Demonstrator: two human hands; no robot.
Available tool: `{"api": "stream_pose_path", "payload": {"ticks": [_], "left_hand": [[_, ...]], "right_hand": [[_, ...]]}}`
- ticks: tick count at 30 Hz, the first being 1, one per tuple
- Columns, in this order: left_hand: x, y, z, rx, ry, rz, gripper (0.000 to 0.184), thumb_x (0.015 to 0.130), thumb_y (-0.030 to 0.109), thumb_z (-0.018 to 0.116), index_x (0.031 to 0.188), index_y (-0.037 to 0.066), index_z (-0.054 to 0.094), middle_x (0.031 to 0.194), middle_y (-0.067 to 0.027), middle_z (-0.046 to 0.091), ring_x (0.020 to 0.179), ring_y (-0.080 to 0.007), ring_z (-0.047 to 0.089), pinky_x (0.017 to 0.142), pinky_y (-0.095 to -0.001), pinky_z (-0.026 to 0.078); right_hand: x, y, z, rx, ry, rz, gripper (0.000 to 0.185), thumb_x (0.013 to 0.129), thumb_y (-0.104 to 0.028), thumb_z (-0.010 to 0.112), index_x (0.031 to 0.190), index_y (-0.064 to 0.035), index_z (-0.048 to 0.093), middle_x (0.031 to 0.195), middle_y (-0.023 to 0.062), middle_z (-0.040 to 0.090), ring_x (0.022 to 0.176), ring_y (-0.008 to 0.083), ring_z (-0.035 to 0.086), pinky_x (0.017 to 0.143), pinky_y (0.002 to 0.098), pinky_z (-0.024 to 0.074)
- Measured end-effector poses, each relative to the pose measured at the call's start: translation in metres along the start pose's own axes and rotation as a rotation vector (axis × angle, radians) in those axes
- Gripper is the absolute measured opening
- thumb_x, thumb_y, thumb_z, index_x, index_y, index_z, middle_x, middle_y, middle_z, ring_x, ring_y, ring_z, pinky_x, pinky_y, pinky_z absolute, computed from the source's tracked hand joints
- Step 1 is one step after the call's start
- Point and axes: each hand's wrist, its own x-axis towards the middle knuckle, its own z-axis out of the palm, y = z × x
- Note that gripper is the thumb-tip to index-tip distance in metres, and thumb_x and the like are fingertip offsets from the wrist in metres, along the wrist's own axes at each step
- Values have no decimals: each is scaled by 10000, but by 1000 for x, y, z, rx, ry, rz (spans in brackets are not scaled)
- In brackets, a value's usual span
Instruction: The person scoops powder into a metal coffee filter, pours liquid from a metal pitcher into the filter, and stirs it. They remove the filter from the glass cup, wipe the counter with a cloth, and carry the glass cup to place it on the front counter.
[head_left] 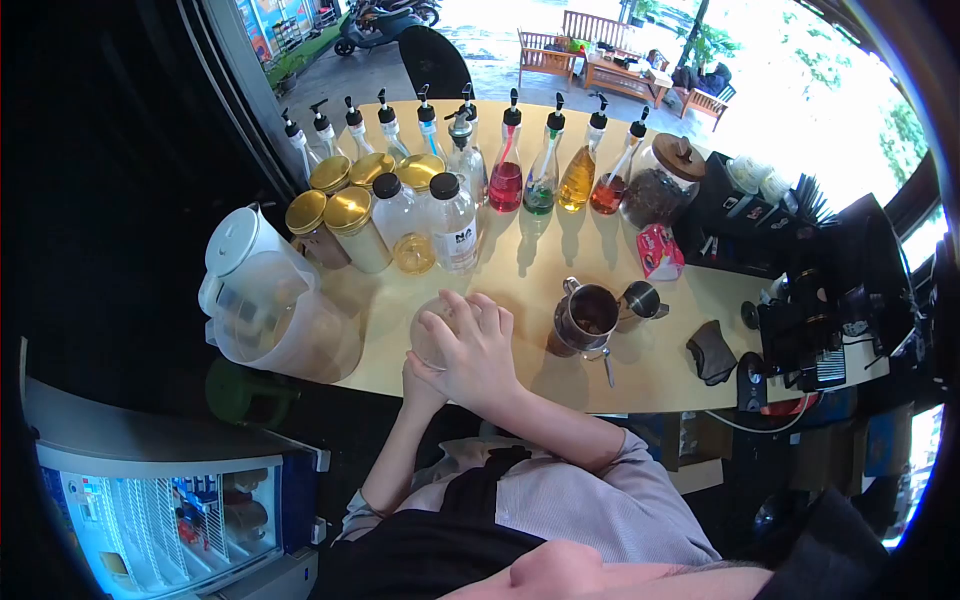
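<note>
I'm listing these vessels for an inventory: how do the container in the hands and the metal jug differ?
The container looks pale and translucent; the jug is shiny metal and dark inside. The right hand grasps the container, while the jug stands untouched on the table. Both look rounded.

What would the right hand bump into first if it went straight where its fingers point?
Past the round container it partly covers, the right hand would probably meet the clear black-capped bottle labelled NA, though depth is hard to judge.
</note>
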Motion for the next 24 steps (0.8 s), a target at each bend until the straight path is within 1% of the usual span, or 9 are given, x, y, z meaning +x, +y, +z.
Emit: {"api": "stream_pose_path", "payload": {"ticks": [1,3,5,7,9,12,14,20,24], "left_hand": [[0,1,-5,889,79,163,746,783,259,695,1404,74,324,1377,-130,452,1266,-242,447,1041,-378,343],[0,10,-11,1779,150,336,788,643,227,821,1325,68,460,1240,-138,594,1123,-252,609,915,-373,499],[0,26,-15,1150,35,66,811,604,194,837,1312,60,465,1240,-120,590,1129,-223,597,926,-371,489],[2,35,-25,1183,-65,47,823,587,188,845,1307,59,468,1245,-112,586,1125,-214,592,927,-370,486],[6,31,-26,1210,-179,28,835,569,181,852,1302,57,471,1250,-104,582,1122,-205,587,928,-369,484],[8,22,-18,1142,-78,90,785,607,191,838,1297,64,484,1243,-109,592,1111,-216,600,925,-364,485],[8,11,-12,1436,153,93,710,648,209,818,1274,70,513,1207,-111,619,1096,-221,613,918,-357,486],[10,-7,-12,1140,339,172,629,683,230,799,1235,52,554,1161,-110,647,1080,-222,624,903,-361,488],[13,22,-21,1298,32,88,633,670,211,798,1231,47,554,1161,-101,643,1066,-218,625,884,-353,495]], "right_hand": [[1,0,0,12,-18,5,514,650,-332,769,1105,-155,608,1303,174,481,1144,388,456,922,499,371],[7,16,-10,175,-145,-66,525,666,-320,769,1132,-144,604,1335,172,454,1177,394,445,972,499,363],[15,35,-20,332,-275,-137,535,683,-307,769,1160,-133,600,1366,169,427,1209,400,434,1022,500,355],[21,50,-26,810,-487,-118,549,701,-286,779,1189,-117,592,1391,191,387,1251,423,416,1050,479,355],[20,53,-20,781,-449,-129,558,701,-294,790,1189,-111,592,1383,207,389,1251,425,420,1043,475,365],[11,45,-10,672,-326,-66,570,698,-316,804,1185,-107,594,1371,238,385,1247,429,426,1036,473,375],[-1,29,0,587,-239,16,573,696,-330,807,1181,-109,597,1367,254,380,1245,431,427,1036,475,375],[-15,20,10,350,39,162,640,695,-312,811,1245,-108,553,1368,267,367,1275,443,381,1050,474,360],[-8,39,-13,523,-113,16,783,670,-247,823,1350,-110,459,1374,257,369,1296,423,371,1065,462,350]]}}
